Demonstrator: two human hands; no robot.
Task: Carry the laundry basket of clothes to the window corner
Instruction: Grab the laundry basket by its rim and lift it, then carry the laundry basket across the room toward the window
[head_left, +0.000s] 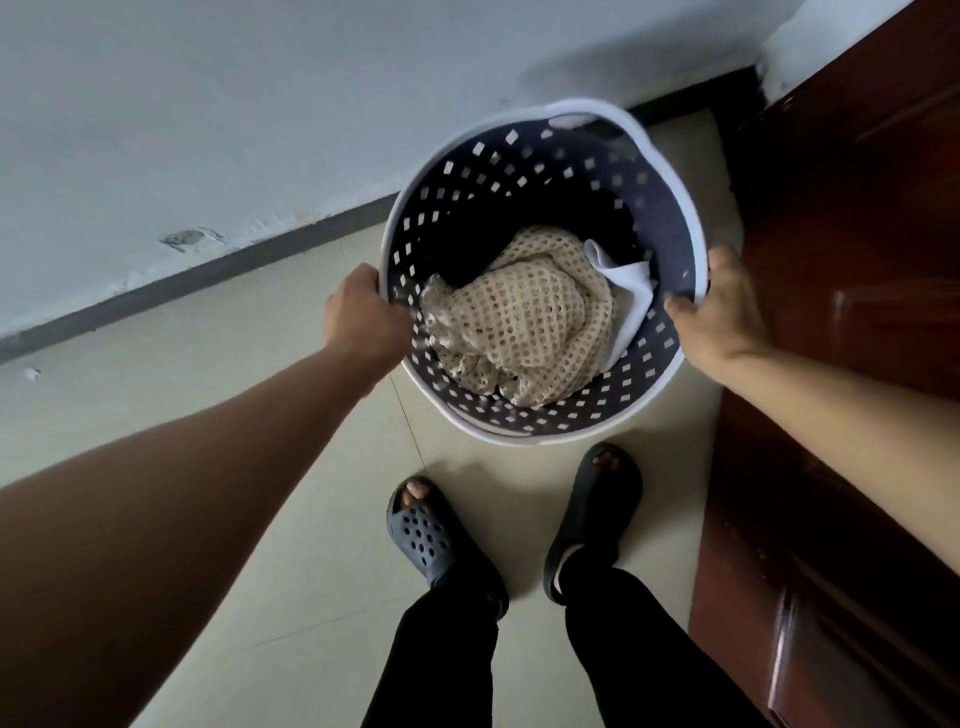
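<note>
A round laundry basket with a white rim and dark perforated walls is right in front of me, above the tiled floor. Inside lie a beige open-knit garment, a white cloth and something dark beneath. My left hand grips the basket's left rim, fingers curled over the edge. My right hand grips the right rim, thumb inside. I cannot tell whether the basket's bottom touches the floor.
A white wall with a dark skirting board runs along the left and far side. A reddish-brown wooden door or cabinet stands close on the right. My feet in dark slippers are on the pale floor tiles just behind the basket.
</note>
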